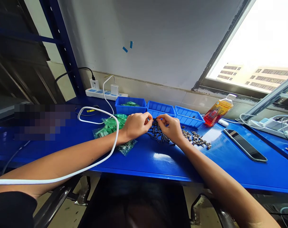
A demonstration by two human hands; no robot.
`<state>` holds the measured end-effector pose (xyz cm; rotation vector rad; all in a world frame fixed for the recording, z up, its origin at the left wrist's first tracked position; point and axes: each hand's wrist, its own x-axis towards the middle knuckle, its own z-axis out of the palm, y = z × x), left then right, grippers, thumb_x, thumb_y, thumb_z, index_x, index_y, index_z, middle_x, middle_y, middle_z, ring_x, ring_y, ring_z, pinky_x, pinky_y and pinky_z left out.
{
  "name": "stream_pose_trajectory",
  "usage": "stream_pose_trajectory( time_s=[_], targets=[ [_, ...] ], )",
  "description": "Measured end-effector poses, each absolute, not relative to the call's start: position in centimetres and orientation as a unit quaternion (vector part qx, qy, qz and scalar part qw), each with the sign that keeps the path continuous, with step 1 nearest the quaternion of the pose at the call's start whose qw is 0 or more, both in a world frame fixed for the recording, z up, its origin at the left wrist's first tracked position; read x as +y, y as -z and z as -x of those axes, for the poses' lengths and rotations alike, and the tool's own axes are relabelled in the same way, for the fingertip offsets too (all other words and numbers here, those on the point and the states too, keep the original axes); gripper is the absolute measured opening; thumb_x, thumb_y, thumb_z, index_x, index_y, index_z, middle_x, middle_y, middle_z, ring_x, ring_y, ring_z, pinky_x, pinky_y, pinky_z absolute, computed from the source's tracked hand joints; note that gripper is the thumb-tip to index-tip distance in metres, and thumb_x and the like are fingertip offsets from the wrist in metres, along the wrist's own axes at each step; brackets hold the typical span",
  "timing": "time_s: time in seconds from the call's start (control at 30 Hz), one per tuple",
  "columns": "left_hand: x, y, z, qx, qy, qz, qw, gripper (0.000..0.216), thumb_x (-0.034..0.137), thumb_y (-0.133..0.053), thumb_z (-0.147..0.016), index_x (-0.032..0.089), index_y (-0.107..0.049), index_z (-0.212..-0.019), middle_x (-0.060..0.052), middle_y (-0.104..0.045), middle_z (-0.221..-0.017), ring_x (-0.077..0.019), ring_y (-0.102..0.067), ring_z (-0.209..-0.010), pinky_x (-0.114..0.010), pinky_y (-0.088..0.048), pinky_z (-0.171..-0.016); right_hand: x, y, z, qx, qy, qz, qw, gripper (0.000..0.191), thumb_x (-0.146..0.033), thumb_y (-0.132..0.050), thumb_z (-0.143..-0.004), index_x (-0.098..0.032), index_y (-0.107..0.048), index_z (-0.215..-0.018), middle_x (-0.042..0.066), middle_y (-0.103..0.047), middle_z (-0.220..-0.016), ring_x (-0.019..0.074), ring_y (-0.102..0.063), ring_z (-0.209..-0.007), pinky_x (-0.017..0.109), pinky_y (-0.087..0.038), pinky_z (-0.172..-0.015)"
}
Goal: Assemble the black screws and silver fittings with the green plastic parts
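My left hand (pixel 135 125) and my right hand (pixel 170 127) meet over the blue table (pixel 158 158), fingers pinched together on a small dark screw (pixel 155 119) held between them. Just under the hands lies a pile of dark screws (pixel 158 133). A second heap of silvery screws (pixel 197 139) lies to the right of my right wrist. Green plastic bags (pixel 110 126) sit under and beside my left wrist. A white cable (pixel 96 114) loops over my left forearm.
Three blue bins (pixel 131 109) (pixel 161 109) (pixel 188 115) line the wall; the left one holds green bags. A tilted orange drink bottle (pixel 218 110) and a phone (pixel 245 145) lie to the right. Power strips sit at the back left (pixel 105 93) and far right (pixel 267 125).
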<state>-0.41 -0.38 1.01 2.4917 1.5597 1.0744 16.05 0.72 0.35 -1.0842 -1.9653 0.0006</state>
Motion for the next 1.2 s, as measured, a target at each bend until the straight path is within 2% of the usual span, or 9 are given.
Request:
stream_pose_trajectory(
  time_s=[0.47,0.87,1.2],
  targets=[
    [-0.44,-1.17,0.46,0.49,-0.358,-0.795,0.031,0.018,0.03,-0.05,-0.081,0.019,-0.065,-0.083,0.001,-0.064,-0.06,-0.0143,-0.058,-0.054,-0.024,-0.038,-0.054,0.56,-0.58,-15.9,-0.779,-0.001,0.415,0.47,0.016,-0.026,-0.05,-0.078,-0.019,-0.063,-0.073,-0.005,-0.046,-0.045,0.0085,-0.041,-0.043,0.021,-0.036,-0.048],
    [-0.02,-0.93,0.99,0.466,-0.34,-0.816,-0.043,0.019,0.027,-0.047,-0.083,0.018,-0.064,-0.082,-0.002,-0.063,-0.065,-0.0161,-0.059,-0.061,-0.025,-0.038,-0.058,0.66,-0.91,-16.32,-0.815,0.025,0.42,0.397,0.014,-0.023,-0.052,-0.077,-0.018,-0.065,-0.075,-0.003,-0.053,-0.05,0.0092,-0.047,-0.046,0.02,-0.038,-0.053],
    [0.26,-0.92,0.77,0.487,-0.327,-0.809,0.029,0.02,0.029,-0.047,-0.082,0.019,-0.065,-0.082,0.0,-0.066,-0.064,-0.0158,-0.06,-0.059,-0.025,-0.036,-0.055,0.71,-0.13,-16.03,-0.806,0.136,0.444,0.367,0.018,-0.023,-0.049,-0.081,-0.018,-0.066,-0.078,0.001,-0.063,-0.056,0.013,-0.057,-0.051,0.022,-0.039,-0.054]
  ],
)
